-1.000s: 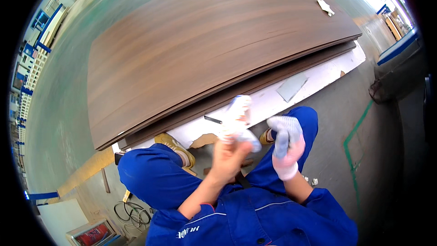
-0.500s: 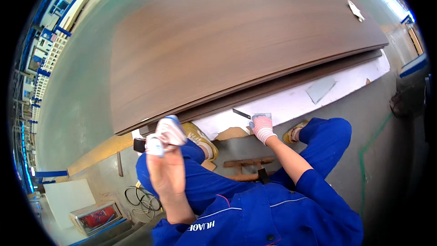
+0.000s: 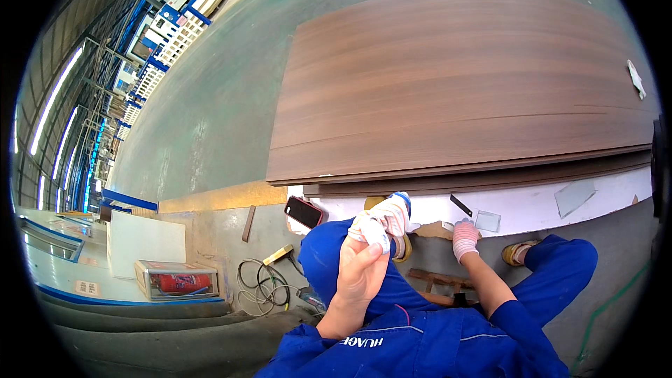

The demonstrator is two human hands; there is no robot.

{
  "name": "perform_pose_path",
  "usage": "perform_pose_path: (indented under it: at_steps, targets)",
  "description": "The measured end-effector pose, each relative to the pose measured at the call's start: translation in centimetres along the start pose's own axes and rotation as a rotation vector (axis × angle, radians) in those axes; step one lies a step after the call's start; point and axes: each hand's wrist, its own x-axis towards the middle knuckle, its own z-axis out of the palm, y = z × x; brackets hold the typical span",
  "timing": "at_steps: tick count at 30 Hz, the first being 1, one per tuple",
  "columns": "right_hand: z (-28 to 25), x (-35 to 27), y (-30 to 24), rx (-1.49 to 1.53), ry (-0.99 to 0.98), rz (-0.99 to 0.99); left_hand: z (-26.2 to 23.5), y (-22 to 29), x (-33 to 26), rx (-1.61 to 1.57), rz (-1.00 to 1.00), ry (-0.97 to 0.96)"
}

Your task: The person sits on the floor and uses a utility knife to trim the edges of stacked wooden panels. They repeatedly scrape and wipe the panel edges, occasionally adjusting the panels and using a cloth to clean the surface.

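Since half a second ago, the left hand (image 3: 358, 276) has moved clear of the phone (image 3: 304, 212), which now shows whole beyond the left knee (image 3: 320, 255). Its thumb presses against a bunched, striped glove (image 3: 385, 218), while the other fingers bend into the cloth; the glove covers them, so how tightly they are bent is hard to tell. This glove sits directly at those fingers, raised above the left thigh, with a shoe (image 3: 402, 249) partly hidden behind it. The gloved right hand (image 3: 465, 241) reaches to the near edge of a white board (image 3: 525, 213), fingers pointing away; whether they grip anything cannot be made out. Just beside them lie a clear plate (image 3: 488, 221) and, slightly farther off, a black strip (image 3: 460, 204).
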Motion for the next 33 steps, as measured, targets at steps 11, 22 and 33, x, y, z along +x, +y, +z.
perform_pose_path:
  at_steps: [11, 22, 33]
  targets:
    - [1.0, 0.0, 1.7, 0.219, 0.074, 0.013, -0.1, -1.1, 0.2, -0.120, 0.036, -0.284]
    - [-0.2, 0.4, 4.7, 1.396, 0.161, 0.205, 1.5, -1.3, -0.2, -0.173, -0.080, -0.344]
    - [-32.6, -19.2, 0.8, 2.253, 0.299, -0.448, 2.1, -2.4, -0.4, -0.412, -0.201, -0.177]
